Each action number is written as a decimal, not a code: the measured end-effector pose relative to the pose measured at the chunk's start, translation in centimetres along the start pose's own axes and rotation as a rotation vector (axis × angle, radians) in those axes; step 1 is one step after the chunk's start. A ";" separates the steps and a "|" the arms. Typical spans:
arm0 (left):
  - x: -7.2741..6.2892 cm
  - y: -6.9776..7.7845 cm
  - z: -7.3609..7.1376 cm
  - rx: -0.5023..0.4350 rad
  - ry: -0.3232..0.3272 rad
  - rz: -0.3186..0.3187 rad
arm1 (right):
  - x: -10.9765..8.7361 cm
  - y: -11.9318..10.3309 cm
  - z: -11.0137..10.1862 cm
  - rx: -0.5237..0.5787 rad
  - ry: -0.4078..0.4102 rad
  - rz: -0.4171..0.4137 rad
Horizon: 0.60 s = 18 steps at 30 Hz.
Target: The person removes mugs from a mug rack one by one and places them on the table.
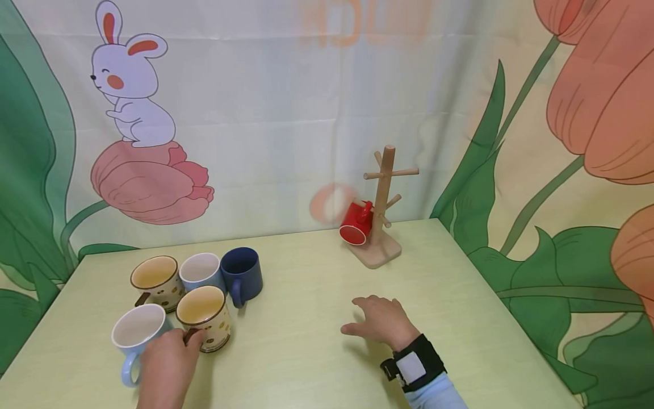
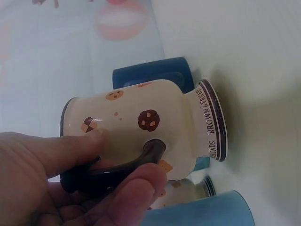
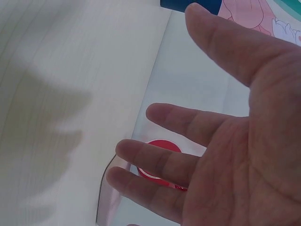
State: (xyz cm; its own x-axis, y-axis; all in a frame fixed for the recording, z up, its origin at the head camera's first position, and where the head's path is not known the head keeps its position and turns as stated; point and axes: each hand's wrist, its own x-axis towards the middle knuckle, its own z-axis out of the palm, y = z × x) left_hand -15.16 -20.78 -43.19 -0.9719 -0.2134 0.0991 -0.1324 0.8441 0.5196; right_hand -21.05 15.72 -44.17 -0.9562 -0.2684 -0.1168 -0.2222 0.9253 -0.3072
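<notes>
My left hand (image 1: pixel 171 363) pinches the dark brown handle of a cream mug (image 1: pixel 210 324) with cookie prints and a yellowish inside. In the left wrist view, thumb and fingers close about that handle (image 2: pixel 117 172). Whether the mug's base touches the table cannot be told. Just left of it stands a light blue mug (image 1: pixel 135 329). Behind are a second cookie-print mug (image 1: pixel 166 292), another light blue mug (image 1: pixel 201 274) and a dark blue mug (image 1: pixel 247 278). My right hand (image 1: pixel 383 321) hovers over the table with its fingers spread and holds nothing.
A wooden mug rack (image 1: pixel 383 204) stands at the table's back right, with a red mug (image 1: pixel 356 223) hanging tilted from a lower peg. The pale table (image 1: pixel 301 341) ends against a printed cloth backdrop (image 1: pixel 265 142).
</notes>
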 end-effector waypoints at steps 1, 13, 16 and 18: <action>0.0 -0.1 0.0 0.003 -0.003 -0.007 | 0.0 0.0 0.0 0.001 0.002 -0.001; -0.3 -1.5 0.2 0.001 0.012 -0.021 | 0.1 0.0 0.3 0.044 -0.036 0.019; -0.3 -1.8 0.1 0.009 0.021 0.006 | 0.1 -0.1 0.3 0.041 -0.036 0.017; -0.2 -1.9 0.0 0.021 0.020 0.019 | 0.1 -0.1 0.3 0.037 -0.036 0.017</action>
State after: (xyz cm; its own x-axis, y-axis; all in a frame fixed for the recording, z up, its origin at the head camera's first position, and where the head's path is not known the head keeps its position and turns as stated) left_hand -14.69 -22.29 -44.22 -0.9702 -0.2068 0.1259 -0.1181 0.8580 0.4999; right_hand -21.03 15.48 -44.43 -0.9521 -0.2628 -0.1563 -0.1980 0.9194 -0.3398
